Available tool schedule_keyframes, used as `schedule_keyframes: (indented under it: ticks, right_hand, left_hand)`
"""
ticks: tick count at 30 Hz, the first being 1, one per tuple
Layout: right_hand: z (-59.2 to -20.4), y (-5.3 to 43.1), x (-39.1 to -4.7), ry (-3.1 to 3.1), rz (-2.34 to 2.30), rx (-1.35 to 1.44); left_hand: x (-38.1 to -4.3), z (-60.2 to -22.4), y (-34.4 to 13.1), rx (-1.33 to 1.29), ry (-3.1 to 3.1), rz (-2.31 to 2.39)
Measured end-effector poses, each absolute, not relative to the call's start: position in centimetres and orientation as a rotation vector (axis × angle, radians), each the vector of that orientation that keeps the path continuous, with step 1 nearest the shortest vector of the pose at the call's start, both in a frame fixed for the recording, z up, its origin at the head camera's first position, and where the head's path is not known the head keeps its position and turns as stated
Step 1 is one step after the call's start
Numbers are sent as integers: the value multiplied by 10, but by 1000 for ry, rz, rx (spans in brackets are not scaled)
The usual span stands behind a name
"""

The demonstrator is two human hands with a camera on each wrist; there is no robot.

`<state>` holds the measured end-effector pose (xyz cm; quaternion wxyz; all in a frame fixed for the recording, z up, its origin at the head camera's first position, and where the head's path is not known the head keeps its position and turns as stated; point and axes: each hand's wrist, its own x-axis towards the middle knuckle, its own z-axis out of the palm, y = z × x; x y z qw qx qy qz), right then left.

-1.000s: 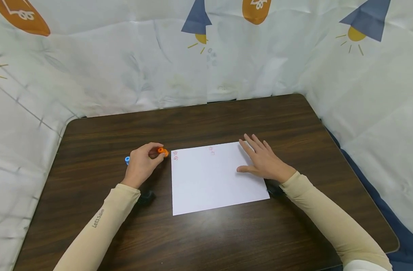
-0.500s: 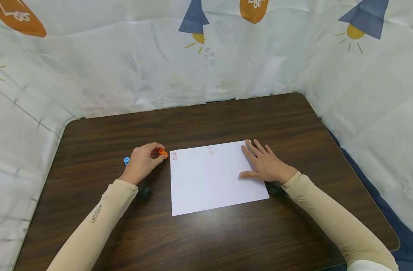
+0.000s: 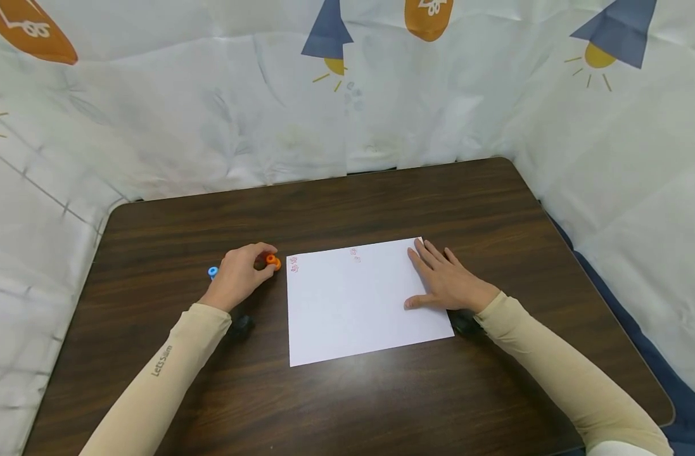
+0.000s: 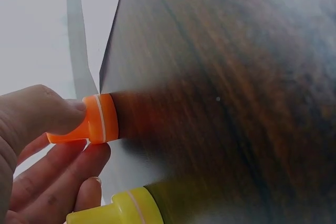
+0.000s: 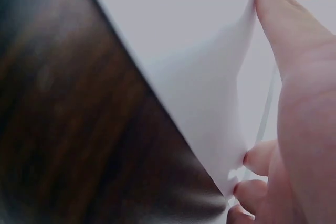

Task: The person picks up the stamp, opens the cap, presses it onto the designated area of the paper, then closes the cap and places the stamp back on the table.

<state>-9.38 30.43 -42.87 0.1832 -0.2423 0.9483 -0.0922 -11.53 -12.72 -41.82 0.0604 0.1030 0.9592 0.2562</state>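
Note:
My left hand (image 3: 234, 273) is just left of the paper. Its thumb and fingers pinch an orange stamp (image 4: 97, 121), whose wide base faces the tabletop. Close by in the left wrist view stands a yellow stamp (image 4: 139, 208); in the head view the hand hides it. A blue stamp (image 3: 213, 272) shows on the hand's far left. Across the right edge of a white sheet of paper (image 3: 353, 310) rests my right hand (image 3: 446, 283), fingers spread. Small red marks (image 3: 293, 264) are at the sheet's top left corner, and fainter red marks (image 3: 355, 255) along its top edge.
The dark wood-grain table (image 3: 347, 411) has rounded corners. White printed fabric (image 3: 210, 114) hangs behind it and at both sides. Dark wrist gear (image 3: 241, 326) sits under the left forearm.
My right hand has moved slightly toward me and settled on the paper's right side. The left hand, with the orange stamp, has barely shifted.

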Motion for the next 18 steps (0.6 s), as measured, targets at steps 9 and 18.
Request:
schedule_keyframes:
  ticks: [9,18]
  right_hand:
    - [-432,303,-95,2686,-250,-700]
    - [-434,302,-103,2665,-250,-694]
  left_hand:
    - [-116,-415,-129,327,2898,776]
    - [-111,-412,-140,394,3001,820]
